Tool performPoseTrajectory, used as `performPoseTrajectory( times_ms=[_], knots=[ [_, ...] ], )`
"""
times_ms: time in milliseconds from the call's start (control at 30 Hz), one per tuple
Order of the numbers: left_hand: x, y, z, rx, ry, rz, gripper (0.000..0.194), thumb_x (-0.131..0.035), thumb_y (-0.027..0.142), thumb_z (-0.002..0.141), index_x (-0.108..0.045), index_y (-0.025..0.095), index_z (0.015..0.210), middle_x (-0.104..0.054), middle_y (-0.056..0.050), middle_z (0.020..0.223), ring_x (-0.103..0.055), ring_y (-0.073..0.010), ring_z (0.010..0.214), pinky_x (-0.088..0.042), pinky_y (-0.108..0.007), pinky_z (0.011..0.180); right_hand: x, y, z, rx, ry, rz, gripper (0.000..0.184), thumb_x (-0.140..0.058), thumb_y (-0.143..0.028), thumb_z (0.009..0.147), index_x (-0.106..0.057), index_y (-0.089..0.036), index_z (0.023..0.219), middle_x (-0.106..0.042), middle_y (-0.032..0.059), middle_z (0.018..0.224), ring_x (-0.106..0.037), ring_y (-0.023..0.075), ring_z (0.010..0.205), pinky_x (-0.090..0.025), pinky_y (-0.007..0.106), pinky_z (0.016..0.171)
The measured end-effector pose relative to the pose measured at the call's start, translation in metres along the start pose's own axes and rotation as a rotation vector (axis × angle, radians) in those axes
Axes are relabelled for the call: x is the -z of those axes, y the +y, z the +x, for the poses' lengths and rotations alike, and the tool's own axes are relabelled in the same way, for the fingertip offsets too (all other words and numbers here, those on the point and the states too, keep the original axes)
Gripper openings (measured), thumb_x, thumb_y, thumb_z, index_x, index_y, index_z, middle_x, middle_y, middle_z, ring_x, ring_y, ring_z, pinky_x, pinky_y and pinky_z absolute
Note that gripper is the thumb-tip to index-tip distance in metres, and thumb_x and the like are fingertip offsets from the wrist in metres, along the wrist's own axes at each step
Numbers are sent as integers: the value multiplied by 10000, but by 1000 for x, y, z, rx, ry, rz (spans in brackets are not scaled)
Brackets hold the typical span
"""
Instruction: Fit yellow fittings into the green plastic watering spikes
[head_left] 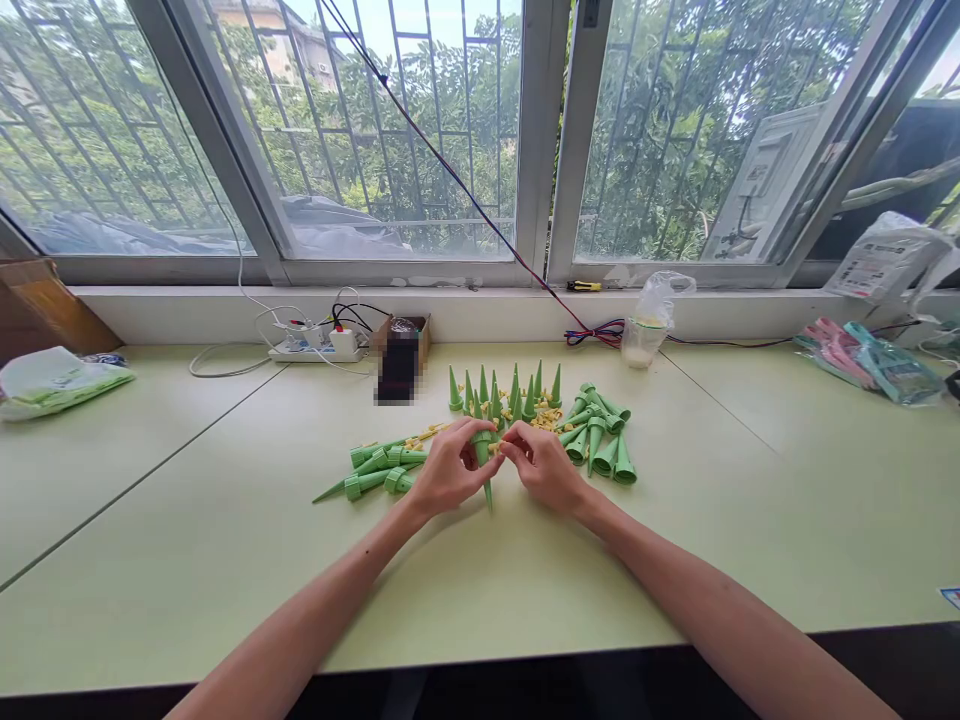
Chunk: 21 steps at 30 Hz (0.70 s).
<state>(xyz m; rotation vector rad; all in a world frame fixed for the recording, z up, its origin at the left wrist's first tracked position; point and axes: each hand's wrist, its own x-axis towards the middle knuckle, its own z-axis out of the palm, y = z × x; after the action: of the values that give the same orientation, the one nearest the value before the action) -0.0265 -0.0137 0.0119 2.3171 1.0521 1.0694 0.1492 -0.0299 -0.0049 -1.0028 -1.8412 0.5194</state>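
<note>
My left hand [444, 472] is closed around a green plastic watering spike [482, 455], whose tip points down toward the table. At the spike's collar, my right hand [549, 472] pinches a small yellow piece [494, 449]; whether it is seated in the collar I cannot tell. Just beyond my hands, several green spikes [514, 388] stand tip up among loose yellow pieces [546, 420]. More capped spikes [366, 484] lie in a heap beside my left hand. To the right of my right hand is a pile of green cones [597, 432], some showing open ends.
The pale green table [480, 610] runs up to a window sill. Along the back are a power strip [315, 347], a small box [405, 350] partly blurred out, a cable bundle [596, 333] and a plastic cup [643, 342]. Plastic packets [870, 360] lie far right, a bag [60, 380] far left.
</note>
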Motion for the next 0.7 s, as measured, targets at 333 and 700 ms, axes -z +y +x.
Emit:
performPoseTrajectory(
  times_ms=[333,700],
  knots=[
    [0,1,0,0,-6,-20,251,-619,306,797,-600,190,1018,-578,-15,859,-498,-70,517,-440,-217,500,2,-1,1,-3,-23,-35,170,-493,-241,922,-537,-190,765,-521,-26,628,-427,118,545,-314,235,538],
    [0,-1,-1,-7,-20,-29,263,-625,273,788,-596,187,1035,-576,-17,872,-507,-75,539,-448,-219,511,4,-2,1,13,-33,-61,247,-454,-248,940,-483,-193,701,-473,-29,617,-391,116,549,-296,236,542]
  ],
)
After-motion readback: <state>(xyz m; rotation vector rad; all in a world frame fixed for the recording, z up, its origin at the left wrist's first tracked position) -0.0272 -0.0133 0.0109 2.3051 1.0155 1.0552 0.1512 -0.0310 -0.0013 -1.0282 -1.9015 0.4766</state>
